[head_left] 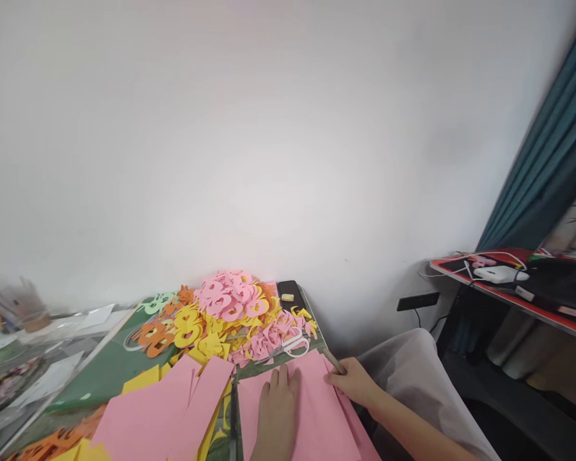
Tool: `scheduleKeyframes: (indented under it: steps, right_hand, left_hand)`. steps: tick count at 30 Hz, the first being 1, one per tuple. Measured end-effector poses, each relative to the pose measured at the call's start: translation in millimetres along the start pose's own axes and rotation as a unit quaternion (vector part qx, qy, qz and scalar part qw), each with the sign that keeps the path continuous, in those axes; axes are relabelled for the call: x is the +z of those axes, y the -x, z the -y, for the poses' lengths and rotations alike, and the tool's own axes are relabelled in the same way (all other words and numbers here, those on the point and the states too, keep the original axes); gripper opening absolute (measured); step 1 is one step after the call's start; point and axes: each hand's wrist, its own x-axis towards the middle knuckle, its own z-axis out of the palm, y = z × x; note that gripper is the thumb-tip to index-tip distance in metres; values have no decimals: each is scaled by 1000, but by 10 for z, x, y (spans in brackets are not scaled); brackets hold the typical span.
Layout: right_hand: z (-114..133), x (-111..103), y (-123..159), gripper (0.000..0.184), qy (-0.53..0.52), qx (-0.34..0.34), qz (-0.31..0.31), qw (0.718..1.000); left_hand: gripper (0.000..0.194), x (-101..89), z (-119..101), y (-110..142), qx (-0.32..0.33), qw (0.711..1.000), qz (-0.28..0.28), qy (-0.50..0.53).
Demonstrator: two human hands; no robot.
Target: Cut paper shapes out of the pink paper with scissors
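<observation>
My left hand (278, 406) lies flat, fingers stretched out, on a sheet of pink paper (324, 413) at the near edge of the table. At the paper's right edge, my right hand (352, 381) is closed around a slim greyish tool (333, 362); its exact kind is unclear. Another pink sheet seems to lie beneath, showing along the right side. Just beyond the paper are white-handled scissors (296, 343) beside a heap of pink paper scraps (266, 338). To the left lie more pink sheets (158, 413) over yellow ones.
Pink cut-outs with heart-shaped holes (230, 294) are piled by the wall, with yellow cut-outs (187, 326) and orange ones (154, 336) alongside. A dark phone (288, 291) carries a small pale block. A green mat (103, 365) lies left; a red-edged desk (552, 304) stands right.
</observation>
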Motion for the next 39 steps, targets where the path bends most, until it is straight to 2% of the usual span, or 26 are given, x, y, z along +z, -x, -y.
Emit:
scheduleKeyframes:
  steps: [8, 12, 19, 22, 25, 27, 29, 34, 39]
  right_hand:
    - [94, 16, 77, 29, 2, 25, 10, 1000]
    - [110, 26, 118, 29, 4, 24, 4, 1000]
    - [85, -39, 225, 32, 5, 25, 2, 1000]
    - [76, -27, 236, 34, 1, 24, 7, 1000]
    - [88, -5, 247, 35, 7, 24, 6, 1000]
    - [97, 0, 284, 34, 22, 17, -6, 1000]
    - [89, 3, 349, 32, 30, 6, -9, 999]
    - [-36, 26, 490, 30, 17, 11, 56, 998]
    - [-81, -33, 533, 22, 12, 47, 15, 999]
  left_hand:
    - [50, 93, 15, 3, 26, 997, -60, -37]
    - [47, 150, -4, -17, 25, 996, -66, -53]
    - [52, 69, -2, 1, 22, 998, -57, -26]
    - [54, 217, -27, 50, 16, 999, -44, -23]
    - [48, 405, -102, 145, -17, 996, -83, -37]
    - [47, 469, -154, 205, -8, 996, -89, -29]
    - [49, 477, -191, 240, -10, 996, -88, -23]
    - [58, 438, -228, 238, -37, 995, -91, -25]
    - [60, 418, -231, 239, -41, 994, -92, -33]
